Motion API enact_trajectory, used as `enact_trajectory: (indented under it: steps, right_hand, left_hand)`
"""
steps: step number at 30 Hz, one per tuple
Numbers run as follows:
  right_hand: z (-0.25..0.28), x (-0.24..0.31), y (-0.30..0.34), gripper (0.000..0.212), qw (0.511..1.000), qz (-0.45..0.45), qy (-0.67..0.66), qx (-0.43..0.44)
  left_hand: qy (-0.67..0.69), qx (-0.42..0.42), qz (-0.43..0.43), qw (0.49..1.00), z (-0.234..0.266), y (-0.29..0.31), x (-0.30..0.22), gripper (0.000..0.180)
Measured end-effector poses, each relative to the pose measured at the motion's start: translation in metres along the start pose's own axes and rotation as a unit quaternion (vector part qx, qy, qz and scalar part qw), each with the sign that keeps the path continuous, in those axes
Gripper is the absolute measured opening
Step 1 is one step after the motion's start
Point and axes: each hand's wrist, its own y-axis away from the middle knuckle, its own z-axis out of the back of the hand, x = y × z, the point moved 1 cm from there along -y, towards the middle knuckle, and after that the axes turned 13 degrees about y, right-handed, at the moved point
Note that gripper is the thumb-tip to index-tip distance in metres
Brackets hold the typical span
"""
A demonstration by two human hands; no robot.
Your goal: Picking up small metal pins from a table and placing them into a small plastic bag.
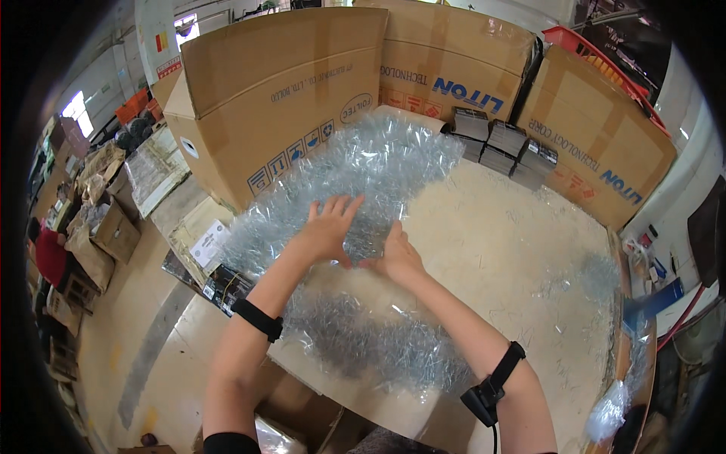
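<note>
Silver tinsel (pixel 393 155) lies in a big fluffy heap across the back left of the pale work table (pixel 491 234). My left hand (pixel 329 231) rests at the heap's near edge, its fingers spread and its thumb pointing toward my other hand. Just to its right, my right hand (pixel 395 257) is held with thumb stretched out and fingers raised, also against the tinsel. Some tinsel shows in the gap between the hands; neither hand is closed around it. A second, flatter band of tinsel (pixel 370 340) lies nearer me, between my forearms.
Tall cardboard boxes (pixel 287 98) wall the table's back. Stacks of dark-topped cards (pixel 505 140) stand at the back right, with a red basket (pixel 605 64) behind. Loose strands litter the right side. A clear plastic bag (pixel 609 408) hangs at the right edge. Black straps (pixel 257 321) circle my forearms.
</note>
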Motion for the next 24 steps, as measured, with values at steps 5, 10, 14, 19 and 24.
enact_trajectory:
  steps: [5, 10, 14, 19, 24]
  right_hand:
    - [-0.008, 0.001, -0.013, 0.114, 0.998, 0.051, -0.035, 0.010]
    - [0.015, -0.011, -0.002, 0.117, 0.999, 0.037, 0.000, 0.000]
    - [0.021, -0.029, -0.026, 0.116, 0.996, 0.071, -0.036, 0.029]
    - [-0.016, -0.024, -0.061, 0.102, 0.975, 0.174, -0.134, 0.016]
    - [0.023, -0.033, -0.025, 0.086, 0.992, 0.089, -0.044, -0.075]
  left_hand:
    - [-0.038, 0.039, -0.002, 0.999, -0.012, -0.015, 0.003, 0.131]
    - [-0.031, 0.011, 0.003, 0.999, -0.008, -0.006, 0.006, 0.128]
    - [-0.023, -0.028, 0.005, 0.999, -0.015, -0.005, 0.006, 0.127]
    - [-0.047, -0.030, -0.036, 0.998, -0.041, -0.028, 0.018, 0.128]
    - [-0.026, 0.057, 0.009, 0.998, -0.008, -0.020, -0.014, 0.122]
